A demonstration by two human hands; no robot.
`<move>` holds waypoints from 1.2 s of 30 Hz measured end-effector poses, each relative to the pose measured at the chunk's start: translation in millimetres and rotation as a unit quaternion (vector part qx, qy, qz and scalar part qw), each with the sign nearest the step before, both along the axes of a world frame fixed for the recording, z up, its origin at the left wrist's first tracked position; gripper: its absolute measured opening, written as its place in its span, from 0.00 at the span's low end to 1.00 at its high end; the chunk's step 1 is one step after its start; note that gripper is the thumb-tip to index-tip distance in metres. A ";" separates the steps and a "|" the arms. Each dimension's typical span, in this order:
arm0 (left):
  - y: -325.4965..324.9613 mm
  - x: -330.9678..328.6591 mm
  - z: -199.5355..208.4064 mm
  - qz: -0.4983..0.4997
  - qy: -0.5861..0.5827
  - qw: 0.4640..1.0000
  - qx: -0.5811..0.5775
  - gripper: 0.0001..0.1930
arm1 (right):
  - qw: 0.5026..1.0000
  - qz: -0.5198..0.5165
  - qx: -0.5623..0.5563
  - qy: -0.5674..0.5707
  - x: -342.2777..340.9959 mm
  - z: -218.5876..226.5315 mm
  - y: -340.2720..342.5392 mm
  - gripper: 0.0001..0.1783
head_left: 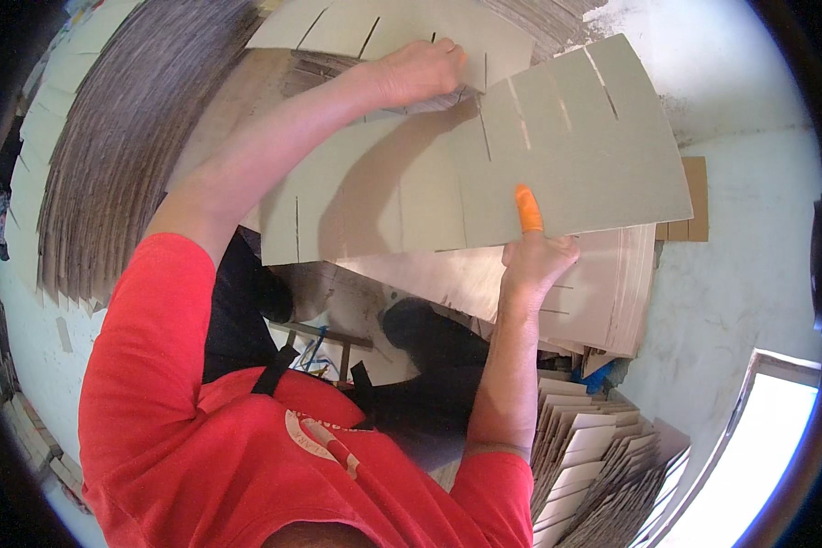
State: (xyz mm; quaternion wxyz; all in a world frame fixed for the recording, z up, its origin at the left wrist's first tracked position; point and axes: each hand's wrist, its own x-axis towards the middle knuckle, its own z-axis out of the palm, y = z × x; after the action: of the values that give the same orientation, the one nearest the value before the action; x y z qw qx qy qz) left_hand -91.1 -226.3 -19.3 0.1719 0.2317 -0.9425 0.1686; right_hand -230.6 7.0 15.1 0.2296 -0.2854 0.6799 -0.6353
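Observation:
My right hand (537, 263) grips the lower edge of a wide grey slotted cardboard sheet (603, 164). An orange finger cover (528, 210) sits on its thumb, which lies on top of the sheet. The sheet is tilted up at the right, with a crease or seam near its middle; several narrow slots run in from its edges. My left hand (420, 73) is closed at the far side, over another slotted cardboard piece (338, 32). What its fingers pinch is hidden. My left arm casts a shadow across the held sheet.
A long stack of cardboard sheets (137, 137) stands at left. More flat sheets (603, 301) lie under the held one at right. Upright slotted cardboard pieces (594, 457) fill the lower right, near a bright opening (749, 457). A brown cardboard piece (696, 199) rests by the pale wall.

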 end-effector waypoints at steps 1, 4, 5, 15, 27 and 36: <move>2.7 0.5 2.5 -0.002 -0.014 1.000 -0.010 0.08 | 1.000 0.005 -0.008 0.001 0.6 1.0 0.8 0.11; 13.2 0.1 11.3 -0.015 -0.044 0.999 -0.007 0.09 | 1.000 0.001 -0.004 0.011 -0.4 0.5 1.5 0.08; 20.5 -0.6 16.7 -0.023 -0.047 0.998 0.016 0.09 | 1.000 -0.005 0.002 0.014 -1.7 -0.3 1.2 0.07; 81.2 1.9 13.6 -0.176 -0.004 0.984 0.003 0.09 | 0.999 0.007 -0.035 0.022 -9.7 -6.0 -0.4 0.12; 113.3 9.8 11.1 -0.090 -0.003 0.995 -0.033 0.14 | 0.999 0.035 -0.023 -0.004 3.7 12.1 1.3 0.11; 175.3 13.5 -1.0 -0.212 0.034 0.976 0.028 0.16 | 0.998 0.023 -0.041 0.042 -14.4 -17.2 -5.2 0.07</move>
State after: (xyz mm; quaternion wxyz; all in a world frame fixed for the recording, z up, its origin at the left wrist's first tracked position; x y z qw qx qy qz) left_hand -77.5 -50.9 -20.3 0.2291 0.0372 -0.9681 0.0940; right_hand -245.0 1.8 -2.2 0.2033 -0.3365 0.6555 -0.6448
